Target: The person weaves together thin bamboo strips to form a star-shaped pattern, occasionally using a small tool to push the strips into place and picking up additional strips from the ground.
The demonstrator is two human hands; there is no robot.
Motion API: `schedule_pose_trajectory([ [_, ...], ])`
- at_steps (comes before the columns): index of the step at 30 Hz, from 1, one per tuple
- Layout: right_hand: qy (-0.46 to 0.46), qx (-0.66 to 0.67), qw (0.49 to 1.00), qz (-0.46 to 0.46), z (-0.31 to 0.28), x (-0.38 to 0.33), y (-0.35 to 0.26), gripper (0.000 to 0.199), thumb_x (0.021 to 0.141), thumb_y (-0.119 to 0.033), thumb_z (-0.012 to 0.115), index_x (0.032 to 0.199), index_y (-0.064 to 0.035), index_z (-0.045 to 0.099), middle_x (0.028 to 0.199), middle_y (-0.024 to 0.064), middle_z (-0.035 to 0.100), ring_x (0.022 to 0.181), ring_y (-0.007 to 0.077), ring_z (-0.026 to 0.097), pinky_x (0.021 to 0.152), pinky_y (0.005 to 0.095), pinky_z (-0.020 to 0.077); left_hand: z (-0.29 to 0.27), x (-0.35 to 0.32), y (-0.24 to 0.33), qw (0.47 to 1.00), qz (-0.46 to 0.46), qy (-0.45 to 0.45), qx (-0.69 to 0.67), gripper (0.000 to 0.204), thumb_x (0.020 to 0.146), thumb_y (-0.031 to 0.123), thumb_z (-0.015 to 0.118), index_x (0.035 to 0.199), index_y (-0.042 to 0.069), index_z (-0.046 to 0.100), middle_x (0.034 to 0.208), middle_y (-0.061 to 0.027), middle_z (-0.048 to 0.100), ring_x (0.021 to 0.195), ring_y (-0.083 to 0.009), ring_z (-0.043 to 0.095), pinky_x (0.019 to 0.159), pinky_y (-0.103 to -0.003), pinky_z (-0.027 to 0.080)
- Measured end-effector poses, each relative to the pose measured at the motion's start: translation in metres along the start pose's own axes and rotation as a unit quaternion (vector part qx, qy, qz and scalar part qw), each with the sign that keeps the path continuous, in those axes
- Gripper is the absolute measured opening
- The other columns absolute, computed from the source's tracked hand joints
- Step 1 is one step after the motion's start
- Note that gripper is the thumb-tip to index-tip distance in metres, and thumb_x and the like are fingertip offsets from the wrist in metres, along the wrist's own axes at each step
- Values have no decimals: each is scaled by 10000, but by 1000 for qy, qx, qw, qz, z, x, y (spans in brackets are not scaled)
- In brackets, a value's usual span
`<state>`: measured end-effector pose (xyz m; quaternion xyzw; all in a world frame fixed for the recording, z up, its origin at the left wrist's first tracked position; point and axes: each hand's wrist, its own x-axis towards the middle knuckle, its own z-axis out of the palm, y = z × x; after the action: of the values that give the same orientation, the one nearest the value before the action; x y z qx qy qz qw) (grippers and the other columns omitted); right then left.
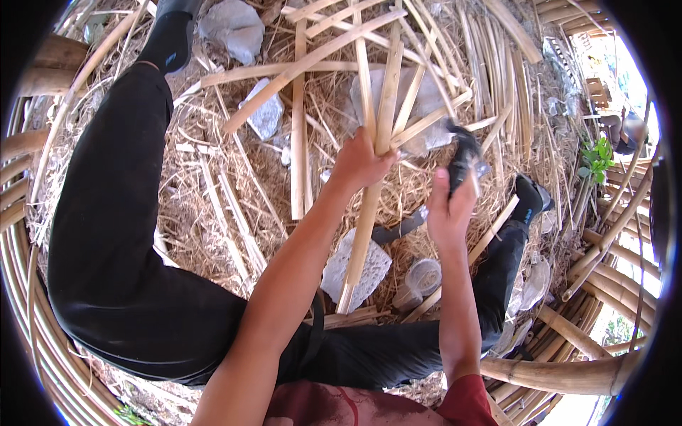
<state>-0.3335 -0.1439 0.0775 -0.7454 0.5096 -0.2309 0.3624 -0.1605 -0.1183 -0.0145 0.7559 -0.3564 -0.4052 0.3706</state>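
Observation:
My left hand (362, 160) is closed around a long split bamboo strip (367, 216) near the middle of the view. The strip's near end rests on or just above a pale rough stone (357, 268); its far part runs up among crossing strips. To the right, my right hand (455, 202) grips a black tool (464, 153), smeared by motion, so its exact kind does not show. The tool is held upright, apart from the strip in my left hand. Below it, between my forearms, lies a dark grey curved piece (399, 228).
Crossed bamboo strips (312, 67) and a bundle of slats (497, 78) lie on straw-covered ground beyond my hands. Pale stones (233, 30) sit among them. A clear plastic cup (424, 275) lies by my right forearm. Bamboo poles (568, 373) border the right; a person (629, 135) is far off.

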Motion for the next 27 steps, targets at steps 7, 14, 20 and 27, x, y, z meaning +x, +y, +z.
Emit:
schedule_pose_trajectory([
  [7,-38,-22,999,-21,-4,11,-10,288,1030,-222,591,1067,54,519,692,243,651,660,467,663,624,532,493,3,-2,-8,999,-13,-17,-42,657,845,366,799,1244,-70,514,1003,-289,713,960,-394,740,883,-463,600],
  [14,-98,-129,987,-18,-15,18,2,282,1044,-251,574,1048,27,529,794,230,681,649,407,670,613,504,507,-2,-1,11,999,-30,-13,-10,581,819,390,800,1156,-33,590,974,-218,734,904,-323,749,833,-411,586],
  [20,-148,-237,954,-109,-22,31,11,266,1037,-246,586,1049,7,507,768,213,674,643,387,674,607,509,507,-11,4,9,997,-2,-54,-50,669,797,377,796,1229,-51,517,1050,-269,714,981,-387,731,909,-452,577],
  [27,-36,-102,991,-75,-19,7,5,299,1039,-255,597,1156,15,541,709,139,629,575,292,617,579,424,479,1,16,-27,981,56,-56,-177,614,956,513,588,1192,-55,579,1021,-260,711,1006,-395,715,922,-436,549],
])
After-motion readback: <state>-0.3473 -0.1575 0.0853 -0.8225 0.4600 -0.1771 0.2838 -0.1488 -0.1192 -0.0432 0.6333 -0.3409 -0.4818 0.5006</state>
